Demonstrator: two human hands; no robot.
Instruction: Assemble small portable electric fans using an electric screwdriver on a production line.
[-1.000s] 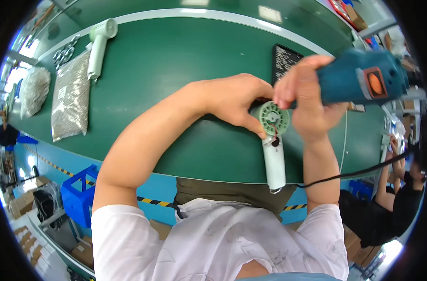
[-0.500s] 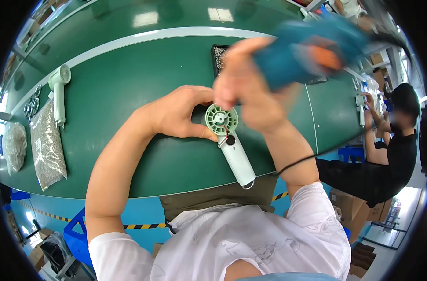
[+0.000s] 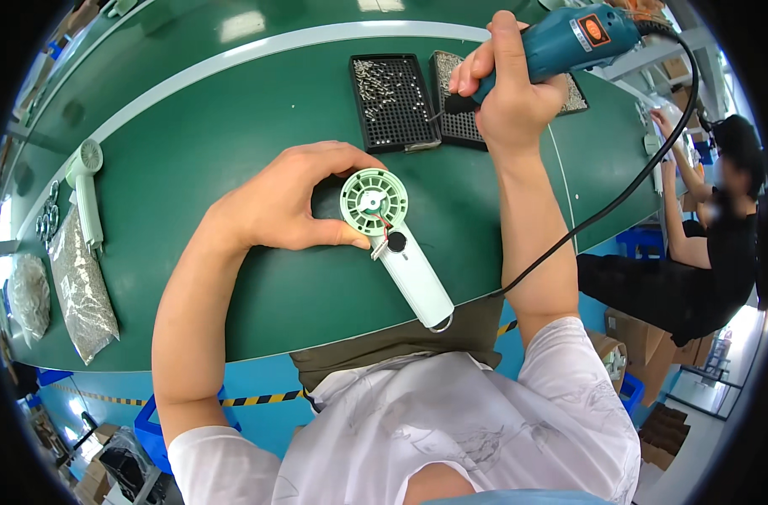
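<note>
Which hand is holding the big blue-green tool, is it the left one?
No, the right hand holds the tool, and the left hand grips a handheld fan.

The left grip (image 3: 304,195) curves into a C while the right grip (image 3: 518,105) (held farther forward) curls

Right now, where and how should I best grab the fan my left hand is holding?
Probably by the slim white handle of the fan, from its right side: it is straight, uncovered and slants toward you, while your left hand curls around the head from the left.
</note>
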